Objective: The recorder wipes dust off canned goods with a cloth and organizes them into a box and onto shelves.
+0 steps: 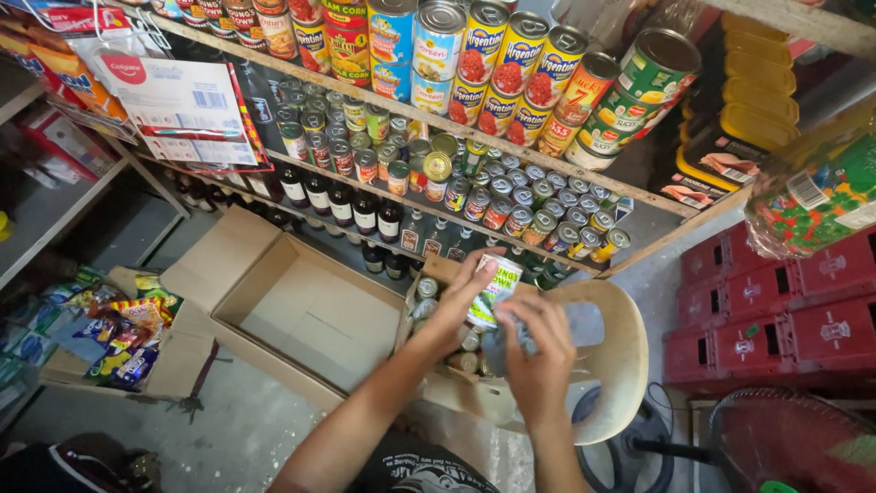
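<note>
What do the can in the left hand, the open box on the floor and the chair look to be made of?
The can, held by the left hand: likely metal under a glossy green-and-white paper label. The open box: matte brown corrugated cardboard, with folded flaps. The chair: probably moulded plastic, smooth cream with a soft sheen.

Shop shelves and boxes round the work spot

Above the hands, slanted wooden shelves (639, 194) carry large tins (511, 73) over rows of small tins (538, 205) and dark bottles (339, 203). To their left an open cardboard box (310, 315) sits on the floor, snack packets (119, 338) further left. To their right stand red crates (776, 310).
</note>
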